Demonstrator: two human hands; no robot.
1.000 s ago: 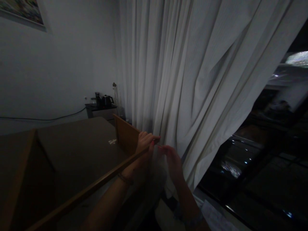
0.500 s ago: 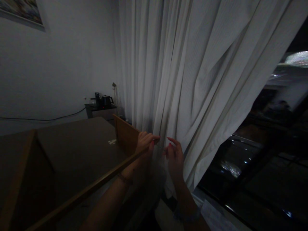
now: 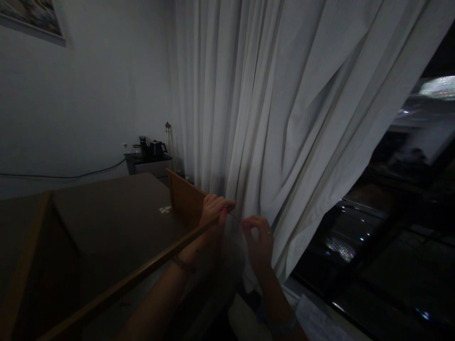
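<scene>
A wooden frame of boards stands on the table, with one long rail running toward me. My left hand is closed around the far right corner of that frame, thumb and fingers at the rail's end. Just right of the corner is my right hand, its thumb and index finger pinched together. A thin, faint line seems to run from the pinch to the corner; the dark hides what it is. The board of the frame's far side meets the rail under my left hand.
Small pale pieces lie on the brown table. White curtains hang close behind and right of my hands. A black kettle stands on a cabinet at the back. Dark glass is at right.
My right hand has brought its thumb and index finger together from a looser, spread pose and turned slightly. My left hand has stayed at the corner.
</scene>
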